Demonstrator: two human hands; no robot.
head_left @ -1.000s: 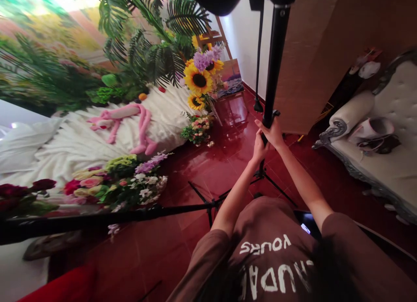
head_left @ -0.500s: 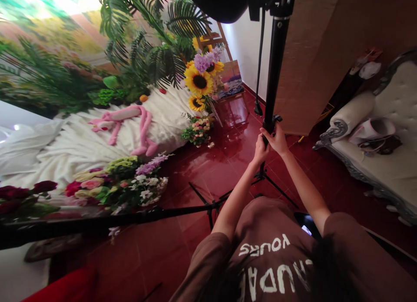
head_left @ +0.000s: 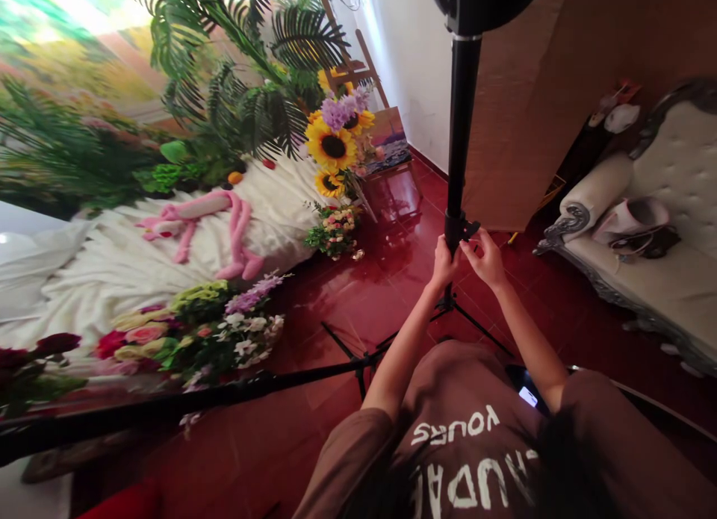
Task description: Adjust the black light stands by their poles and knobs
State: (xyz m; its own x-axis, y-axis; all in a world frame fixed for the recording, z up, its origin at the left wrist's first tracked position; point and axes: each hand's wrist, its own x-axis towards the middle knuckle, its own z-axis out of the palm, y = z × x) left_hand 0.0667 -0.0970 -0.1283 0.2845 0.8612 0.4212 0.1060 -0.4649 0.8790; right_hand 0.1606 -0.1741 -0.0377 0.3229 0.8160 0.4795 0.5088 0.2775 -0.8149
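One left hand [head_left: 444, 265] and one right hand [head_left: 489, 262], two in all, have their fingers [head_left: 441, 249] at one upright black pole [head_left: 458, 131], with one knob [head_left: 470, 228] near the right ones; a second black pole [head_left: 224, 393] slants off left of and below the fingers. Further left of them are one pink plush toy [head_left: 207, 204], one round orange thing [head_left: 235, 178], one round red thing [head_left: 269, 163] and at least three sunflowers [head_left: 332, 147]; well to their right, one sofa [head_left: 672, 164]; below them, one lit screen [head_left: 527, 396]
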